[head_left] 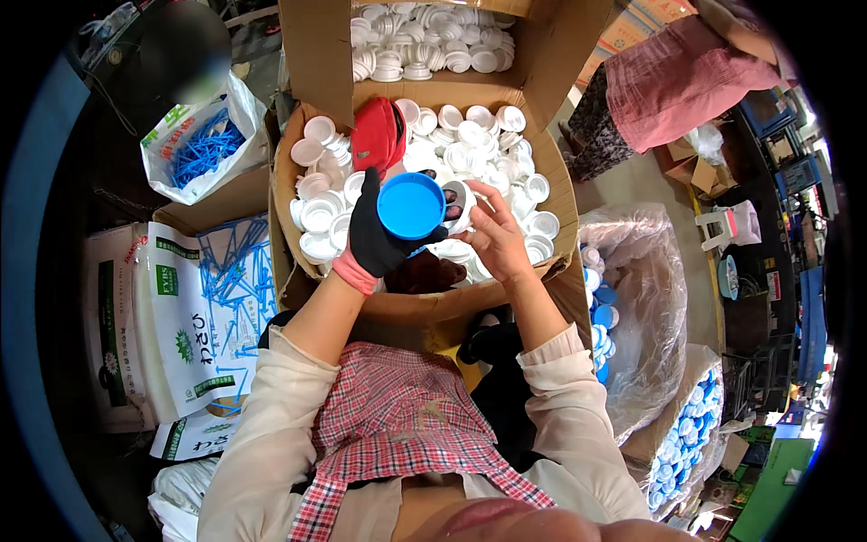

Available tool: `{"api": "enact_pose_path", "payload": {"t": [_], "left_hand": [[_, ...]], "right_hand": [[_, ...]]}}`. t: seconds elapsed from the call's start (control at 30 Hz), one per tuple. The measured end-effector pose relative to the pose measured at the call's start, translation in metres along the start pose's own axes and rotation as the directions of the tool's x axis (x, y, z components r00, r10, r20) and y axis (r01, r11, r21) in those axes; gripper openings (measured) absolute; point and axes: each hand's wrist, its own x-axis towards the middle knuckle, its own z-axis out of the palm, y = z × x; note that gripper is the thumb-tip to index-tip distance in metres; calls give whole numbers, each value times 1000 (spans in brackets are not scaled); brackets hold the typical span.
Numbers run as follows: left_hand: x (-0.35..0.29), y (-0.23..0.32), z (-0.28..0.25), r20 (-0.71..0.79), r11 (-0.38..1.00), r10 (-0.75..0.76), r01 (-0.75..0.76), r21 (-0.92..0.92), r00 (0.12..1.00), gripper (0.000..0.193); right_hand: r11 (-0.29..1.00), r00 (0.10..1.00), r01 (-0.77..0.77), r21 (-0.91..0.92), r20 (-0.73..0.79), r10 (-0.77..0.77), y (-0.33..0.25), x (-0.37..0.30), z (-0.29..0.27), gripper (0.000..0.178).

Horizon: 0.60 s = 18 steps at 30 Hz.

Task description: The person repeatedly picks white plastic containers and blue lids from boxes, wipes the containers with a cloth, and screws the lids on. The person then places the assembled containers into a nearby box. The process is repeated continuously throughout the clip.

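My left hand [372,237], in a black glove with a pink cuff, is closed around a round blue cap [412,207]. The cap's wide face is turned up toward me. Bare, my right hand [498,237] has its fingers curled on the edge of a white cap [462,204], right beside the blue one. Dark-stained fingertips of the left hand also reach this white cap. Both hands are over a cardboard box [562,185] heaped with loose white caps [470,135]. A red pouch [377,137] lies on the heap just beyond the left hand.
Another box of white caps [433,41] stands behind. At left are a white bag [167,167] of blue sticks and more sticks [237,271] on printed sacking. Clear plastic bags [646,307] of blue and white caps stand at right. A person in pink [673,86] is far right.
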Motion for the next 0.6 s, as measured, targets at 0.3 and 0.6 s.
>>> {"api": "enact_pose_path", "payload": {"t": [0.3,0.6], "left_hand": [[11,0,-14,62,995,57,-62,79,996,81],[11,1,0,21,994,70,-72,79,997,84]], "right_hand": [[965,989,114,238,-123,-87,-19,-13,-33,61],[948,993,41,315,-114,-5,-23,-15,-40,58]]}}
